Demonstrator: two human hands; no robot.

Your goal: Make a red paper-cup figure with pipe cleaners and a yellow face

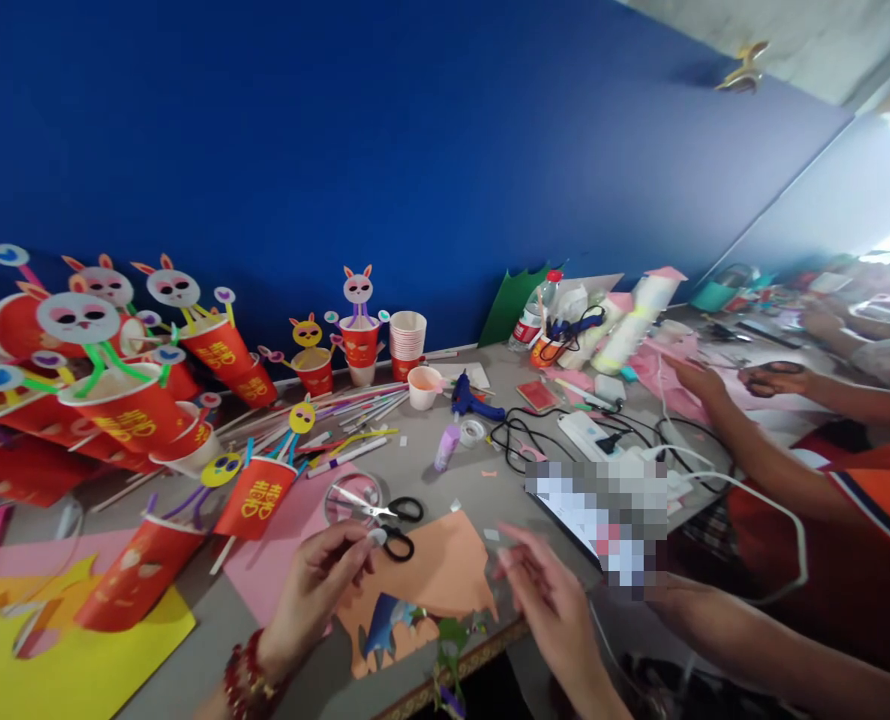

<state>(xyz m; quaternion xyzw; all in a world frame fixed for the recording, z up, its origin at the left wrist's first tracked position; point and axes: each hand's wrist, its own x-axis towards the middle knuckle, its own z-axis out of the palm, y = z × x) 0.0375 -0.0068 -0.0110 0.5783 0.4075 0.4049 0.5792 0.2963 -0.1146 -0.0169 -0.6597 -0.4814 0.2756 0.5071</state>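
Observation:
My left hand [317, 580], with a red beaded bracelet at the wrist, pinches a small white round piece [376, 538] between thumb and fingertips. Right behind it, black-handled scissors [394, 513] lie with blades apart over a clear tape roll [346, 494]. Under and beside them is a cut sheet of orange paper [437, 570]. On the other side of this sheet, my right hand [542, 590] is raised over the table edge, its fingers apart and slightly blurred, holding nothing that I can see. A small white scrap [492, 535] lies by its fingertips.
Red paper cups with rabbit figures [119, 400] crowd the left. A purple glue stick [446, 448], a blue glue gun [475, 398] and a white power strip [587, 440] with cables stand farther back. A co-worker's arm [760, 440] reaches in from the right, near a phone [587, 520].

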